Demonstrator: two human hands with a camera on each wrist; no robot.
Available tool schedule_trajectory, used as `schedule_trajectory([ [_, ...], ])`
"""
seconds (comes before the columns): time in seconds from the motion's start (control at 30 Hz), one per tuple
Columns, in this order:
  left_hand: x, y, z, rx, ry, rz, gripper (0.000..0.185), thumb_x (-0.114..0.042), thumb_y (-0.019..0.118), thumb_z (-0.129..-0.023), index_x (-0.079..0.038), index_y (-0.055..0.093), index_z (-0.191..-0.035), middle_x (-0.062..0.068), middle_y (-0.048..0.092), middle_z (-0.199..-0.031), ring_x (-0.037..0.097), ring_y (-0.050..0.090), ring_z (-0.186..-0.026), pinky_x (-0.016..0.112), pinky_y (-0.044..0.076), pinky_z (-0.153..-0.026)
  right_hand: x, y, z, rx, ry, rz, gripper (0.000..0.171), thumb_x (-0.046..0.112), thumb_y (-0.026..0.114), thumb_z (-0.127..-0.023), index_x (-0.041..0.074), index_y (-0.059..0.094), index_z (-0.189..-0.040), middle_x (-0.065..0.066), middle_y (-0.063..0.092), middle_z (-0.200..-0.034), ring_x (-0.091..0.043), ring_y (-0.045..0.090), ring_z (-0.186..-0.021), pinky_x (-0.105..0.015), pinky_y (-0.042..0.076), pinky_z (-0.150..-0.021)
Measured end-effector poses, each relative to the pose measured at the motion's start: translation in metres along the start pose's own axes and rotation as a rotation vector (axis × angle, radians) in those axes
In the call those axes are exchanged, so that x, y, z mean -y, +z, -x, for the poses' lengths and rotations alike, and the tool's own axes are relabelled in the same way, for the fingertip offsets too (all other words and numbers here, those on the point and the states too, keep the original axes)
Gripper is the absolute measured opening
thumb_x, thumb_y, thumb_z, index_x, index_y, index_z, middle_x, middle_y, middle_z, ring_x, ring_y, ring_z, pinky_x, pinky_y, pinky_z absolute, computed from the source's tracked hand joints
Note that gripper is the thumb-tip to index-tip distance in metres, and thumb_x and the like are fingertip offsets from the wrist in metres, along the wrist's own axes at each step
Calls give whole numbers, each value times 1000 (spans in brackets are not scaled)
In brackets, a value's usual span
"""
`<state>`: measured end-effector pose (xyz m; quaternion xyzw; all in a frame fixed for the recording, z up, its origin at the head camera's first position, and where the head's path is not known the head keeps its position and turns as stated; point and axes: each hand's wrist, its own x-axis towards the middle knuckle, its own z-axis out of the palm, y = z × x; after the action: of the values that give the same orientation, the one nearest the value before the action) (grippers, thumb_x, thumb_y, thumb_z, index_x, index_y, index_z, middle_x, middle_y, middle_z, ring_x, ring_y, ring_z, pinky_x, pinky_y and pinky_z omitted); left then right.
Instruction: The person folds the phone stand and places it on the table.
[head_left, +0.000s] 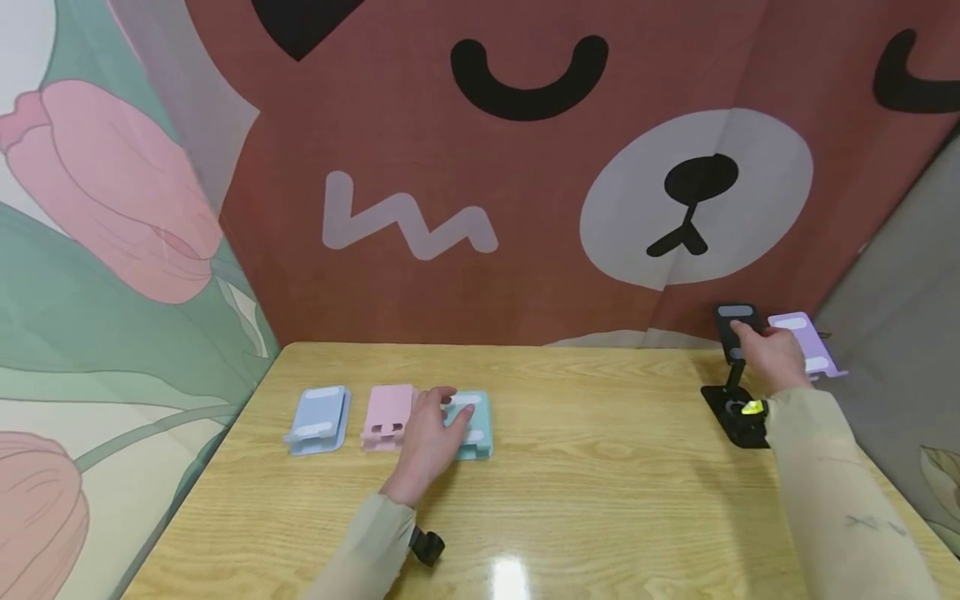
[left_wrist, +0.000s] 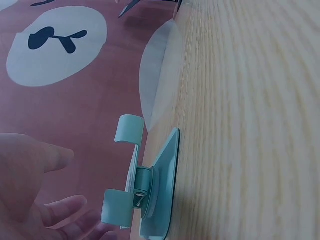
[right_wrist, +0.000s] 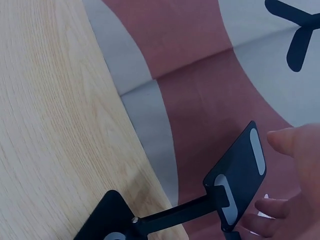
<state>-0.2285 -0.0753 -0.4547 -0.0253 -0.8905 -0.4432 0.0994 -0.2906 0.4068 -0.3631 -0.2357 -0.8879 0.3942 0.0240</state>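
Observation:
In the head view, my left hand (head_left: 432,433) is over the folded teal phone stand (head_left: 477,417), fingers loosely bent and parted. The left wrist view has a gap between the fingers and the teal stand's support plate. My right hand (head_left: 776,354) is at the raised plate of the black phone stand (head_left: 733,329), which stands unfolded at the right back of the table. Seen from the right wrist, the thumb (right_wrist: 284,141) points at the plate's edge and the fingers spread beside it, holding nothing. Behind that hand is a purple phone stand (head_left: 810,346), partly hidden.
A folded blue phone stand (head_left: 318,419) and a pink one (head_left: 388,414) lie in a row to the left of the teal stand. A printed cloth (head_left: 540,292) hangs along the back edge of the wooden table (head_left: 600,500). Grey cloth (head_left: 900,292) hangs on the right.

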Motion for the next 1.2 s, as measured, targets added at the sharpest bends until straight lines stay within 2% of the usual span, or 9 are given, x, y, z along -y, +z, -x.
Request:
schedule_trajectory([
  [0.17, -2, 0, -1, 13, -2, 20, 44, -31, 68, -99, -3, 60, -132, 14, 60, -122, 32, 61, -107, 46, 51, -89, 1, -2, 0, 28, -8, 67, 96, 58, 32, -102, -22, 10, -149, -46, 18, -151, -60, 25, -137, -65, 27, -110],
  [0.43, -2, 0, -1, 17, -6, 36, 44, -31, 69, -98, -3, 61, -131, 14, 60, -122, 33, 62, -108, 46, 52, -90, -1, 2, -2, 18, -23, 37, 95, 56, 35, -102, -21, 7, -150, -46, 17, -152, -59, 25, -138, -64, 27, -111],
  [0.67, -2, 0, 1, 27, -14, 50, 44, -31, 68, -99, -3, 60, -131, 14, 60, -123, 32, 61, -109, 47, 51, -90, -6, 5, -4, -25, -82, 16, 93, 57, 37, -102, -21, 18, -149, -45, 29, -147, -58, 33, -133, -66, 31, -107],
  [0.87, -1, 2, 2, 21, -3, 52, 43, -30, 69, -98, -1, 61, -130, 14, 61, -122, 31, 61, -107, 46, 52, -90, 2, 8, -7, -65, -101, 51, 89, 55, 39, -102, -18, 24, -150, -42, 32, -147, -57, 33, -134, -64, 30, -107],
  [1.2, 0, 2, 3, 21, -6, 63, 43, -31, 68, -98, -2, 61, -130, 15, 60, -124, 32, 61, -108, 47, 51, -91, 10, 13, -5, -103, -119, 83, 84, 57, 30, -104, -12, 31, -151, -39, 36, -147, -57, 31, -134, -70, 23, -101],
])
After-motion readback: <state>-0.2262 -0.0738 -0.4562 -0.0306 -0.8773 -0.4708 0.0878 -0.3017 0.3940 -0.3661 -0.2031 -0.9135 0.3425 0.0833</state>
